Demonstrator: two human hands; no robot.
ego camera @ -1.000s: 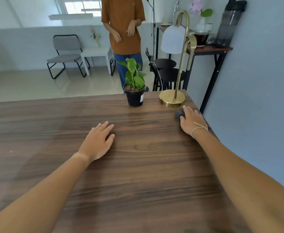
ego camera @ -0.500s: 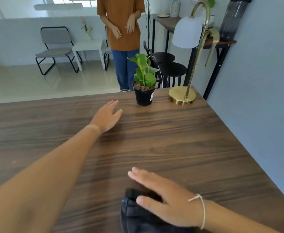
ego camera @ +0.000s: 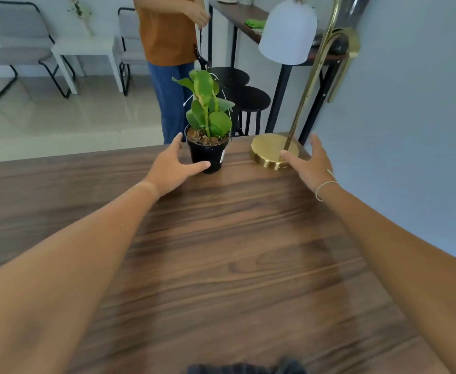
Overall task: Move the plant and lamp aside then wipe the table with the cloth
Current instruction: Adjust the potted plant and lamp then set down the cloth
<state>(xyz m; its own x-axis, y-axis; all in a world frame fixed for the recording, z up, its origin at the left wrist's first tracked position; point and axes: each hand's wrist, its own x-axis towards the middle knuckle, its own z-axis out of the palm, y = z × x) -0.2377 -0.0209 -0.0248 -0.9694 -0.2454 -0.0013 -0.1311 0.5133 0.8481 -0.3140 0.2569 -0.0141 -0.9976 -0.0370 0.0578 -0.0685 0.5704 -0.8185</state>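
A small green plant in a black pot [ego camera: 208, 155] stands near the far edge of the dark wooden table [ego camera: 221, 252]. My left hand [ego camera: 174, 166] is open around the pot's left side, thumb touching its front. To the right stands a brass lamp [ego camera: 271, 152] with a round base, thin stem and white shade. My right hand [ego camera: 309, 164] is open at the base's right side, one finger on its rim. A dark cloth [ego camera: 245, 368] lies at the table's near edge, only its top showing.
A grey-blue wall [ego camera: 410, 130] runs close along the table's right edge. A person in an orange shirt [ego camera: 167, 33] stands just beyond the far edge. Black stools [ego camera: 244, 95] and a tall side table [ego camera: 251, 20] stand behind the lamp; chairs sit at the back left.
My right hand let go of the cloth at the near edge and reached forward to the lamp base. My left hand moved forward to the pot. The view moved closer.
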